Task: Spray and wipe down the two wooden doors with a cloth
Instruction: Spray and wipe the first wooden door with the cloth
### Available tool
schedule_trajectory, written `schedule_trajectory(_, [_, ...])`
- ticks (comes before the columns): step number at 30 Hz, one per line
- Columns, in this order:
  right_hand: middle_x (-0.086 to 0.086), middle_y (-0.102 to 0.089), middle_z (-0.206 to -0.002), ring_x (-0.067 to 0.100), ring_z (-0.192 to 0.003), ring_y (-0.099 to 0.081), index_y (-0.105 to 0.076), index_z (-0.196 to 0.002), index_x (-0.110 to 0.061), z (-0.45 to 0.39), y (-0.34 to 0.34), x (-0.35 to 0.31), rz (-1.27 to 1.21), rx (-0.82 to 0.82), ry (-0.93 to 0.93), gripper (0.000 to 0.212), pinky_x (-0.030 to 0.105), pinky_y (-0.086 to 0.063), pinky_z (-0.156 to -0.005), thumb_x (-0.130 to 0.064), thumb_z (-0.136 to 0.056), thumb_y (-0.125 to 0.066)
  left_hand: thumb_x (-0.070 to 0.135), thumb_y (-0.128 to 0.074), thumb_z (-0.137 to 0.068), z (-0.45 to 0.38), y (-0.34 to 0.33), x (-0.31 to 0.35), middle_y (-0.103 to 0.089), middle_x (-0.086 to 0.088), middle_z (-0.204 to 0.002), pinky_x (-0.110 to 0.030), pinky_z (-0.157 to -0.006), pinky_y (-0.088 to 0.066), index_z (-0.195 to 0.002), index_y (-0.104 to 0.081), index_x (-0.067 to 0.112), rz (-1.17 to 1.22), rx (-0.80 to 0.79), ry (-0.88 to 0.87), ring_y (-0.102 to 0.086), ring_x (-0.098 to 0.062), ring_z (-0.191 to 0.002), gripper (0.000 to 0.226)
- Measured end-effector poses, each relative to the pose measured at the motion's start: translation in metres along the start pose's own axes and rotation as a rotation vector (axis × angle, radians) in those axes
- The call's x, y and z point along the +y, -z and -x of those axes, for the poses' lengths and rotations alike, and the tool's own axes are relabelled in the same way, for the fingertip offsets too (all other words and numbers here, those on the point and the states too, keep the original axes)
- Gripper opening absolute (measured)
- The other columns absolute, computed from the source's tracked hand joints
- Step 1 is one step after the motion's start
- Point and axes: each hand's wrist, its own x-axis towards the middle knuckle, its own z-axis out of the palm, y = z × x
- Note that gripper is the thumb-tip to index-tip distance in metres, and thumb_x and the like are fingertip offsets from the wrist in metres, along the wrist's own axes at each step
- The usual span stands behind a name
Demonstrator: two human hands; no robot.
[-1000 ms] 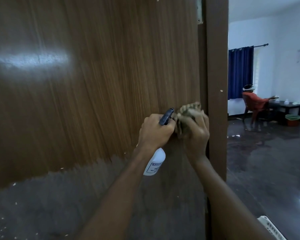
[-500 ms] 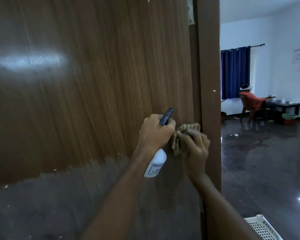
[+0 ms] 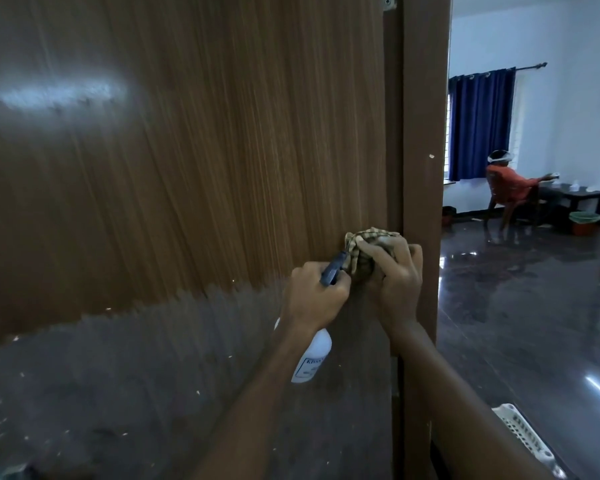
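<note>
Since half a second ago my right hand (image 3: 394, 282) has carried the checked cloth (image 3: 368, 242) a little higher up the wooden door (image 3: 194, 161), by its hinge edge beside the frame (image 3: 425, 133). My fingers are clamped around the bunched cloth, which bulges out above my fingertips and presses against the wood. Just left, touching it, my left hand (image 3: 312, 296) is closed on the white spray bottle (image 3: 312, 358), whose label shows only "KI", the rest too blurred to read.
</note>
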Motion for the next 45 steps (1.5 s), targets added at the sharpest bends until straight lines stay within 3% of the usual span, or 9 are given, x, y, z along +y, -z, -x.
schedule_trajectory(4, [0.003,-0.061,-0.11,0.023,-0.093,-0.05,-0.074,-0.124,-0.02,-0.03,0.011,-0.005,-0.033,-0.027,0.011,0.047,0.015,-0.039,-0.08,0.007,-0.087,-0.061,0.031,-0.063,-0.09,0.01,-0.007,-0.003,-0.047,0.006,-0.048,-0.028,-0.048,-0.031,-0.056,-0.045,0.02,-0.063,-0.005,0.036,-0.044,-0.012,-0.043,0.04])
schedule_trajectory(8, [0.003,-0.058,-0.109,0.015,-0.099,-0.048,-0.07,-0.13,-0.017,-0.05,0.017,-0.004,-0.064,-0.104,-0.055,0.061,0.009,-0.036,-0.084,0.013,-0.078,-0.062,0.035,-0.064,-0.086,0.02,-0.012,-0.007,-0.05,0.003,-0.051,-0.029,-0.051,-0.032,-0.057,-0.047,0.017,-0.155,-0.009,0.104,-0.05,-0.016,-0.047,0.038])
schedule_trajectory(13, [0.003,-0.058,-0.109,0.015,-0.097,-0.046,-0.071,-0.128,-0.018,-0.041,0.01,-0.005,-0.058,-0.067,0.009,0.052,0.015,-0.04,-0.084,0.009,-0.084,-0.062,0.037,-0.064,-0.085,0.029,-0.02,-0.016,-0.052,0.004,-0.051,-0.03,-0.052,-0.033,-0.057,-0.05,0.018,-0.215,-0.003,0.136,-0.052,-0.015,-0.05,0.037])
schedule_trajectory(20, [0.009,-0.062,-0.112,0.029,-0.095,-0.052,-0.071,-0.126,-0.022,0.08,-0.004,0.013,0.055,-0.063,-0.001,0.043,0.05,-0.048,-0.075,0.002,-0.091,-0.071,0.03,-0.065,-0.093,0.026,-0.019,-0.025,-0.05,0.011,-0.048,-0.024,-0.048,-0.03,-0.057,-0.046,0.022,-0.035,0.117,0.042,-0.048,-0.011,-0.044,0.041])
schedule_trajectory(25, [0.011,-0.063,-0.109,0.03,-0.092,-0.052,-0.075,-0.117,-0.017,0.071,-0.005,0.008,0.035,-0.059,-0.038,0.025,0.051,-0.048,-0.072,-0.009,-0.096,-0.062,0.029,-0.062,-0.092,0.019,-0.02,-0.031,-0.045,0.007,-0.047,-0.026,-0.046,-0.031,-0.06,-0.047,0.015,0.004,0.11,-0.004,-0.043,-0.013,-0.043,0.038])
schedule_trajectory(31, [0.009,-0.064,-0.112,0.029,-0.096,-0.055,-0.078,-0.115,-0.019,0.031,-0.023,-0.008,0.063,0.099,-0.122,0.034,0.044,-0.045,-0.081,-0.006,-0.094,-0.054,0.024,-0.065,-0.094,0.018,-0.021,-0.04,-0.043,0.008,-0.046,-0.019,-0.044,-0.027,-0.057,-0.043,0.019,0.01,0.162,-0.006,-0.042,-0.013,-0.042,0.043])
schedule_trajectory(36, [0.012,-0.065,-0.109,0.032,-0.093,-0.053,-0.069,-0.123,-0.025,0.126,-0.014,-0.009,0.058,-0.106,-0.092,0.046,0.049,-0.048,-0.074,0.002,-0.086,-0.07,0.023,-0.065,-0.095,0.019,-0.014,-0.049,-0.044,0.005,-0.047,-0.021,-0.046,-0.029,-0.056,-0.041,0.023,0.052,0.185,-0.024,-0.042,-0.013,-0.042,0.046])
schedule_trajectory(42, [0.004,-0.065,-0.11,0.025,-0.093,-0.053,-0.078,-0.117,-0.022,0.024,-0.034,-0.047,-0.01,0.078,-0.051,0.037,0.039,-0.043,-0.081,0.002,-0.093,-0.063,0.029,-0.063,-0.091,0.019,0.001,-0.054,-0.043,0.007,-0.048,-0.024,-0.047,-0.029,-0.057,-0.04,0.024,0.065,0.222,-0.033,-0.04,-0.012,-0.042,0.041])
schedule_trajectory(45, [0.003,-0.067,-0.109,0.026,-0.089,-0.056,-0.077,-0.122,-0.025,0.054,-0.042,-0.044,0.026,0.056,-0.044,0.041,0.04,-0.042,-0.078,0.003,-0.092,-0.071,0.028,-0.062,-0.091,0.022,0.007,-0.057,-0.043,0.004,-0.048,-0.029,-0.047,-0.03,-0.057,-0.04,0.022,0.052,0.221,-0.038,-0.039,-0.013,-0.042,0.041])
